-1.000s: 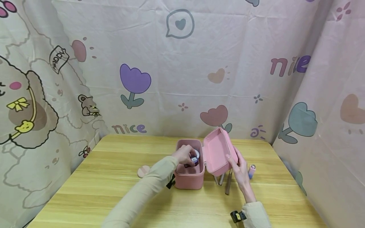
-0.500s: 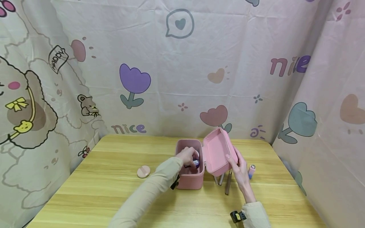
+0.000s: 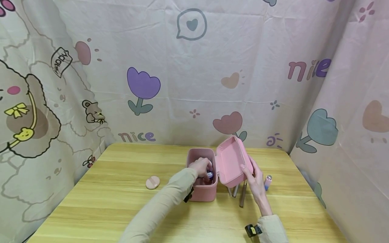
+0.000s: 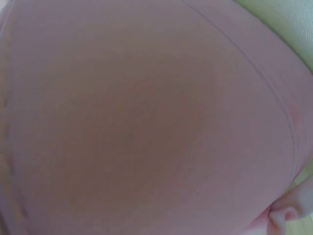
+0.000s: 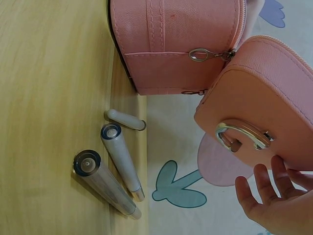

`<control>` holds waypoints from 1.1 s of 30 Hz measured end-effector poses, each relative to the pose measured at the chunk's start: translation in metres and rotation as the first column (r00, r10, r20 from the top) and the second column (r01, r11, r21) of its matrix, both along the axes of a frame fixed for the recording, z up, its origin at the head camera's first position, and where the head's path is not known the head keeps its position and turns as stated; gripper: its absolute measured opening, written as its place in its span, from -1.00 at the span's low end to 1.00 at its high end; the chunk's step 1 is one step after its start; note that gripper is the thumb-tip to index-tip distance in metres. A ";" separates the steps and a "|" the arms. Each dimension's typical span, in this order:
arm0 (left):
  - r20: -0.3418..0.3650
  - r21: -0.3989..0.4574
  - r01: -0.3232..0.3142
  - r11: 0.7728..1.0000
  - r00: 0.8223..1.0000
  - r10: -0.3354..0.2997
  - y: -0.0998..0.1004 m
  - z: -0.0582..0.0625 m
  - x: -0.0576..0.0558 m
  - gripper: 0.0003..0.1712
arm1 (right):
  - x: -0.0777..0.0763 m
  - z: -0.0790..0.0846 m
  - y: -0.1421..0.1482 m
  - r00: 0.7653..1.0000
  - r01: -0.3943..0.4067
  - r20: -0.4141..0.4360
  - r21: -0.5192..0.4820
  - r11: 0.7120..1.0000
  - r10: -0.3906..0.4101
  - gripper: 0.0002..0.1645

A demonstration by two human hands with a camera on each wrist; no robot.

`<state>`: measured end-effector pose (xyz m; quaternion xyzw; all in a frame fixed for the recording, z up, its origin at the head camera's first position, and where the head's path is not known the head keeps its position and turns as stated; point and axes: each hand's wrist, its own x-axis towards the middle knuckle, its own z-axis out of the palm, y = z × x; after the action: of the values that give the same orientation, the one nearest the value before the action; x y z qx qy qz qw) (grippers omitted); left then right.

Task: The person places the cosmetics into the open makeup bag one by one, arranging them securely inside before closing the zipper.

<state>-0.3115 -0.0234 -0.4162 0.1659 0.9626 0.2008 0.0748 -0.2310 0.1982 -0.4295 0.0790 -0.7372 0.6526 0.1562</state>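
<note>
A pink zip-up cosmetic case (image 3: 203,194) stands on the table with its lid (image 3: 231,162) folded out to the right. My left hand (image 3: 201,166) reaches down inside the case. Its fingers are bent round a small dark purple container (image 3: 210,175) with a white label; the palm side is hidden. Only the pink case wall (image 4: 146,117) fills the left wrist view. My right hand (image 3: 256,179) holds the lid, thumb at the rim and fingers behind. In the right wrist view those fingers (image 5: 279,178) touch the lid's outside near its carry handle (image 5: 247,134).
Left of the case lies a round powder puff (image 3: 153,182). Several slim tubes, one of them brown (image 3: 243,195), lie under and in front of the lid. A pink-and-blue tube (image 3: 268,182) stands to the right. A printed curtain (image 3: 182,67) hangs behind the table.
My left hand has shifted slightly right and deeper into the case, taking the purple container lower. The sleeve has uncovered the whole puff. My right hand and the lid stay put.
</note>
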 end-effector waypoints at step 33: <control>-0.260 0.229 0.020 0.973 0.965 0.041 -0.028 0.009 0.013 -0.54 | 0.000 0.001 0.000 1.000 -0.002 -0.006 -0.012 1.000 0.002 -0.27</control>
<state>-0.2985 -0.0514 -0.4069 0.1934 0.9351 0.2875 -0.0742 -0.2305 0.1982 -0.4288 0.0807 -0.7328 0.6569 0.1582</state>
